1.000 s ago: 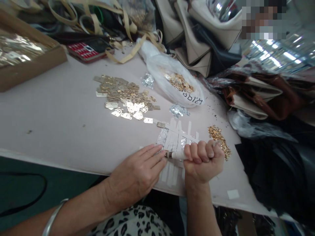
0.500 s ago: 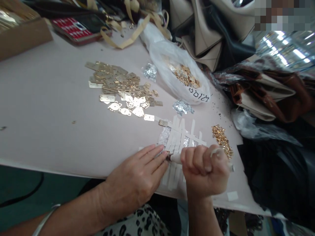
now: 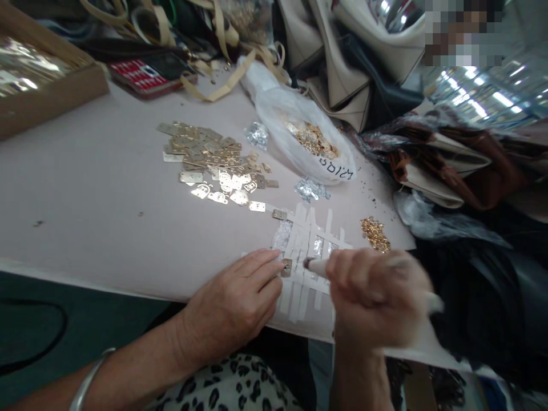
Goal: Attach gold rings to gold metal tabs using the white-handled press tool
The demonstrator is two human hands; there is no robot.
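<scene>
My left hand (image 3: 242,297) lies on the table with its fingers stretched out. Its fingertips touch the edge of a small metal plate (image 3: 286,267) with a hole in it. My right hand (image 3: 379,297), somewhat blurred, is closed in a fist around a white stick-like tool (image 3: 317,266). The tool's dark tip points left, a short gap away from the plate. Beneath both is a pad of white tape strips (image 3: 302,245) stuck across clear plastic. Another small plate (image 3: 279,214) rests at the pad's upper corner.
Gold-coloured metal plates (image 3: 205,148) lie heaped up the table. Beyond the pad are silver pieces (image 3: 311,189), a white plastic bag (image 3: 280,123) of gold parts and a small gold pile (image 3: 375,234). A cardboard box (image 3: 55,100) stands far left; brown bags (image 3: 483,165) are at right.
The tool in my right hand has pulled back to the right, off the small plate. My left fingers have drawn slightly left, so the plate now shows. The view has shifted a little.
</scene>
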